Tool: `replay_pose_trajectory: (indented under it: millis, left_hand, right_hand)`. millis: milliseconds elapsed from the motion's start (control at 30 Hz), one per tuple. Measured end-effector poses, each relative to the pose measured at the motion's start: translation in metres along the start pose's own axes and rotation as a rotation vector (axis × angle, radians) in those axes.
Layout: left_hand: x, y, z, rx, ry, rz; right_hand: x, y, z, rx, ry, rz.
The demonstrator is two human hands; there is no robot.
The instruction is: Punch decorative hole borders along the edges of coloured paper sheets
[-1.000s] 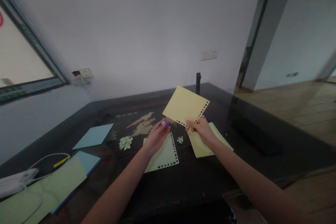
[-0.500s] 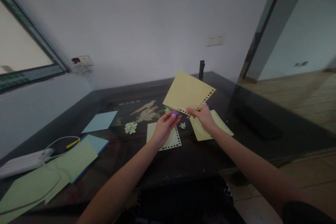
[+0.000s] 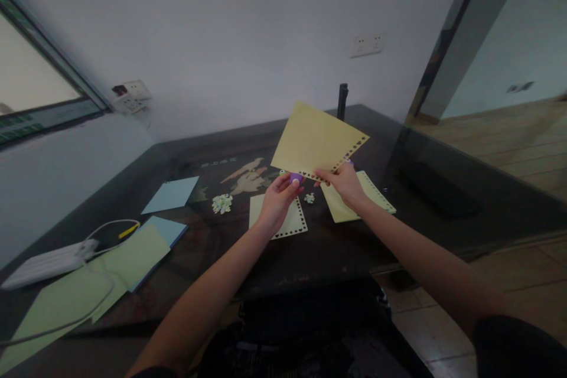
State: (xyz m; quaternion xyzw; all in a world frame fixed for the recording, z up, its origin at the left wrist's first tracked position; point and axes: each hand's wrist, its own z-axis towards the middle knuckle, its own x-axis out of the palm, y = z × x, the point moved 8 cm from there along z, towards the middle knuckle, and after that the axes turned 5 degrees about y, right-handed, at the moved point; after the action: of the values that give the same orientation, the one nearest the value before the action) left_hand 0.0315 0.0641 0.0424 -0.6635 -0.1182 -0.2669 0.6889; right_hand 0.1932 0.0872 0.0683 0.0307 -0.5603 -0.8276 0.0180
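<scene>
My right hand (image 3: 344, 185) pinches the lower edge of a yellow sheet (image 3: 316, 137), which is raised above the table and has small shapes punched along two edges. Close to that edge, my left hand (image 3: 279, 201) holds a small purple punch (image 3: 296, 178). A green item (image 3: 282, 172) shows just behind the left fingers. Under my left hand lies a pale sheet (image 3: 290, 221) with punched edges. More yellow sheets (image 3: 343, 207) lie below my right wrist. A bit of purple (image 3: 349, 162) shows behind my right hand.
Small paper cutouts (image 3: 222, 204) are heaped left of the pale sheet, with a smaller pile (image 3: 309, 198) to its right. Blue paper (image 3: 172, 195), green sheets (image 3: 106, 269) and a white power strip (image 3: 48, 264) lie left. A black object (image 3: 342, 101) stands at the back.
The view has shifted slightly, so the table sits a little higher in the picture. Both hands keep their holds, and the raised sheet is slightly more to the left over the table.
</scene>
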Motion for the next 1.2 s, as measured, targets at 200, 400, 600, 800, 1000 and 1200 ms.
replay_pose_trajectory:
  millis: [200,400,600,800,1000,1200]
  left_hand:
    - [-0.002,-0.001,0.001,0.003,0.010,0.041]
    - [-0.005,0.001,0.001,-0.026,-0.010,0.093]
    - [-0.003,-0.001,0.000,-0.020,0.001,0.127]
    - [-0.008,0.004,0.003,-0.043,0.001,0.086]
    - [-0.013,0.008,0.004,-0.081,-0.002,0.097]
    - [-0.014,0.010,0.005,-0.106,0.011,0.083]
  right_hand:
    - [0.001,0.007,-0.001,0.015,0.026,-0.088]
    - [0.003,0.010,-0.004,0.070,0.015,-0.074]
    - [0.006,0.005,-0.004,0.099,0.047,-0.062]
    - [0.007,-0.012,0.000,0.112,0.136,-0.012]
    - [0.009,-0.020,-0.001,0.157,0.138,0.092]
    - [0.012,-0.017,-0.003,0.181,0.174,0.087]
